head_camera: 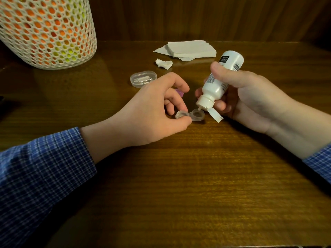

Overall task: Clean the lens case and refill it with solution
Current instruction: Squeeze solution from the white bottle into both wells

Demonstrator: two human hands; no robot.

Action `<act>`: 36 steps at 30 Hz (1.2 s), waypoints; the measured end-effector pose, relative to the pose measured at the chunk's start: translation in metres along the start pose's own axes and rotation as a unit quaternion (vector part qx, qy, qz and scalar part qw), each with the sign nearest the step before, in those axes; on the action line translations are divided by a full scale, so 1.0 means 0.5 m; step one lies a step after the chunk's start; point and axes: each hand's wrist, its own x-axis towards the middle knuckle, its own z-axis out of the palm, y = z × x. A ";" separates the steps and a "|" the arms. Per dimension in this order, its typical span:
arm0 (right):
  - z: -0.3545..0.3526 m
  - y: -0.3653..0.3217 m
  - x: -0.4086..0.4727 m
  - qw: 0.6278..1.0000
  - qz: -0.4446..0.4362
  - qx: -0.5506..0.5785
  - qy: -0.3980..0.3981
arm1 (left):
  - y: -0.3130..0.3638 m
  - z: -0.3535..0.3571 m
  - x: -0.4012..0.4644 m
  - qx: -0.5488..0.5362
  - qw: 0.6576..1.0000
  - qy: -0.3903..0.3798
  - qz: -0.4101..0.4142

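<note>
A clear two-well lens case [190, 116] lies on the wooden table [179, 176], both wells uncovered. My left hand [152, 111] pinches its left well between thumb and fingertips. My right hand [247, 101] grips a white solution bottle [219, 83] tilted nozzle-down, its tip just over the right well. The bottle's flip cap [215, 115] hangs open below the nozzle. A purple lid [179, 92] shows partly behind my left fingers.
A small clear plastic box [143, 78] sits behind my left hand. A crumpled tissue [163, 63] and a stack of folded tissues [188, 49] lie further back. A white mesh basket [46, 31] stands at the back left. A wooden wall runs behind.
</note>
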 end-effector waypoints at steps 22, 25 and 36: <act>0.001 -0.001 -0.003 1.000 0.000 -0.012 0.001 | 0.004 -0.001 -0.001 0.004 1.000 -0.005 -0.005; 0.003 -0.002 -0.004 1.000 -0.001 -0.013 0.000 | 0.003 -0.001 -0.001 -0.001 1.000 -0.006 -0.007; 0.007 -0.006 -0.007 1.000 0.010 -0.015 0.011 | 0.003 -0.002 -0.001 0.000 1.000 -0.006 -0.004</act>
